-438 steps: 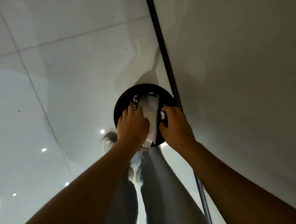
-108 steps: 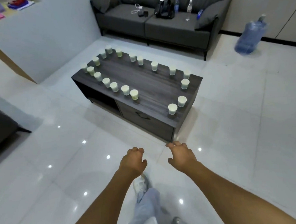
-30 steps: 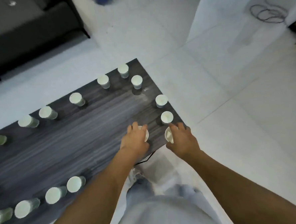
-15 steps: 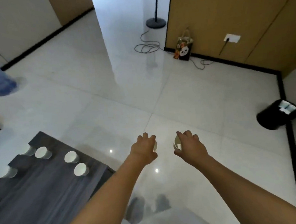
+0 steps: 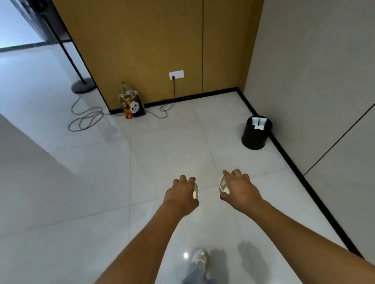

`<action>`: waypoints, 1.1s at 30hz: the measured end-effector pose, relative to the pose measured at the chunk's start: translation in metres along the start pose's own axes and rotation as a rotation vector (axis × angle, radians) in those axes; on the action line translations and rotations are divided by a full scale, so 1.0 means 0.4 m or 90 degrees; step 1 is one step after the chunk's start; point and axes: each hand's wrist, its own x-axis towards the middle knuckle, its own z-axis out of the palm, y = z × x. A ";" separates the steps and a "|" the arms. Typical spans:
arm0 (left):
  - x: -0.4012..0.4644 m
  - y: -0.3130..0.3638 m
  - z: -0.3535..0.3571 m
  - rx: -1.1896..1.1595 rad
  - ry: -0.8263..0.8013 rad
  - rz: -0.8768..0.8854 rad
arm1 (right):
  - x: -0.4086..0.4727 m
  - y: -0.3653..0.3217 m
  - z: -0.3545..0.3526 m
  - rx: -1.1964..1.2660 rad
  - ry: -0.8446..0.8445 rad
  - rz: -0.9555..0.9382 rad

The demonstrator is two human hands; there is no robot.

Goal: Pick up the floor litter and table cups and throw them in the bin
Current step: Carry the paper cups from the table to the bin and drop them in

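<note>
Head view, landmark: the black bin (image 5: 256, 132) stands on the floor (image 5: 97, 191) against the grey wall (image 5: 320, 68) at the right, near the corner with the wooden panel (image 5: 154, 45).
Bin content: white paper pieces (image 5: 259, 122) show in its open top.
Left hand (image 5: 182, 193): the fingers curl around a pale cup (image 5: 196, 190); only the rim edge of this cup is visible behind the hand. It is well apart from the bin, nearer to the camera and to the left of it.
Right hand (image 5: 238, 188): it grips a second cup (image 5: 224, 185), whose open mouth faces left. It is also well apart from the bin, but closer to it than the left hand.
Hands together: they are held side by side above the floor, not touching.
Left of the bin: a panda bag (image 5: 132, 103) leans on the wooden panel, below a wall socket (image 5: 176, 74) with a black cable (image 5: 86, 119) lying on the floor.
Far left of the bin: a round stand base (image 5: 83, 85).
Below the hands: one shoe (image 5: 199, 258) and a jeans leg (image 5: 196, 281).
</note>
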 end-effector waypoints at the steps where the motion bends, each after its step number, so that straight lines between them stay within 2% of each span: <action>1: 0.054 0.011 -0.018 0.003 -0.008 0.015 | 0.039 0.019 -0.022 0.004 0.004 0.019; 9: 0.457 0.116 -0.149 0.058 -0.061 0.132 | 0.296 0.173 -0.166 0.039 0.016 0.144; 16: 0.811 0.312 -0.184 0.087 -0.116 0.192 | 0.523 0.394 -0.267 0.063 0.009 0.211; 26: 1.337 0.650 -0.255 0.023 -0.120 0.156 | 0.983 0.781 -0.525 0.064 -0.001 0.219; 33: 1.646 0.734 -0.287 0.008 -0.144 0.121 | 1.275 0.933 -0.614 0.071 -0.022 0.212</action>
